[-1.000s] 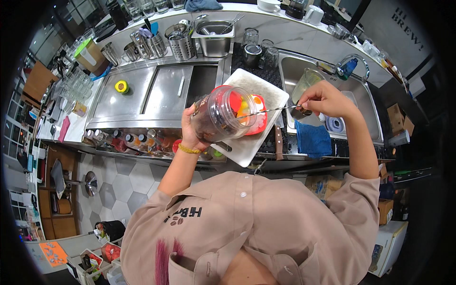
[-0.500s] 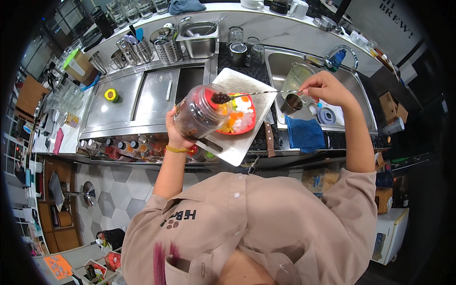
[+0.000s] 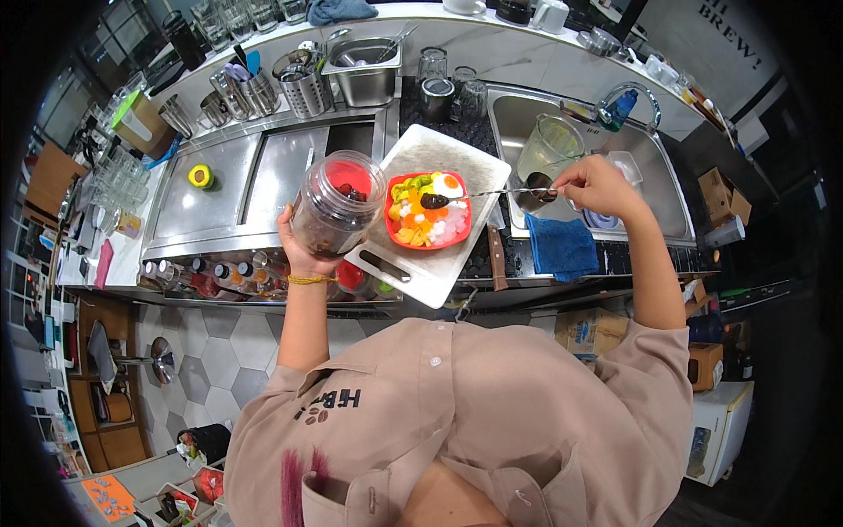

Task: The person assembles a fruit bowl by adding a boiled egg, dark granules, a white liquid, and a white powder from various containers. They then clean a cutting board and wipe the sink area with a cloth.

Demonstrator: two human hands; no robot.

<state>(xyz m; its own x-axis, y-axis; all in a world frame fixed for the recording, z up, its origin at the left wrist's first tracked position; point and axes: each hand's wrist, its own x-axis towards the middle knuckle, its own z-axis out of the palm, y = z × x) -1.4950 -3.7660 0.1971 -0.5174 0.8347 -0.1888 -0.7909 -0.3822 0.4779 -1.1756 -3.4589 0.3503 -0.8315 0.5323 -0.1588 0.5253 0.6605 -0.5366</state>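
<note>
My left hand is wrapped round a clear jar with dark contents, tilted beside the cutting board. Pinched in my right hand is the thin twisted handle of a long bar spoon. Its bowl carries a dark, glossy scoop over a red bowl. Yellow, orange, green, white and pink pieces fill that bowl in separate patches. Beneath it lies a white cutting board with a handle slot. I cannot tell whether the spoon touches the food.
Right of the board lie a wooden-handled knife and a blue cloth. A sink holds a clear pitcher and a metal cup. Behind stand glasses and a steel container. A halved avocado sits on the left steel counter.
The jar has moved left, away from the red bowl. The spoon's loaded end has left the jar's mouth and moved right and down, over the bowl's middle.
</note>
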